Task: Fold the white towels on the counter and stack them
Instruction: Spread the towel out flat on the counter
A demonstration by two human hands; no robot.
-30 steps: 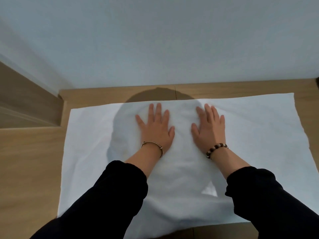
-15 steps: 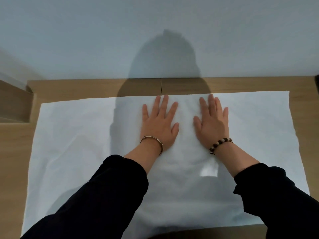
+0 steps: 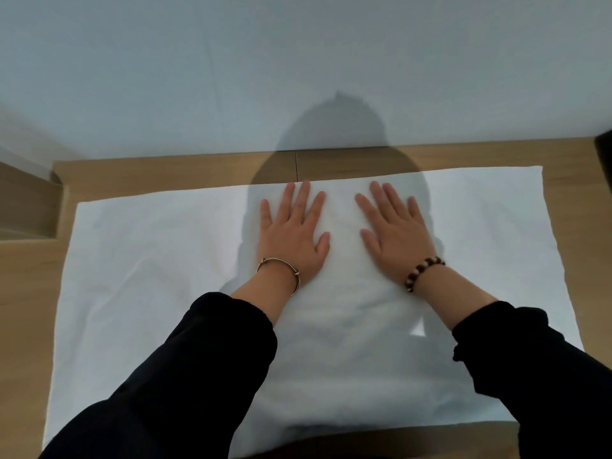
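A white towel (image 3: 149,276) lies spread flat across the wooden counter (image 3: 26,309), wider than it is deep. My left hand (image 3: 293,233) rests palm down on it near its far edge, fingers straight and spread, a thin metal bangle on the wrist. My right hand (image 3: 394,230) lies flat beside it a little to the right, fingers straight, a bead bracelet on the wrist. Neither hand holds cloth. Black sleeves cover both forearms and hide part of the towel's near half.
A pale wall (image 3: 298,61) rises right behind the counter's back strip. A recessed wooden step (image 3: 29,200) sits at the far left. A dark object (image 3: 604,160) shows at the right edge. My shadow falls over the towel's middle.
Both hands have slid away from me across the towel, from its middle to near its far edge, still flat. The view has shifted, showing more wall.
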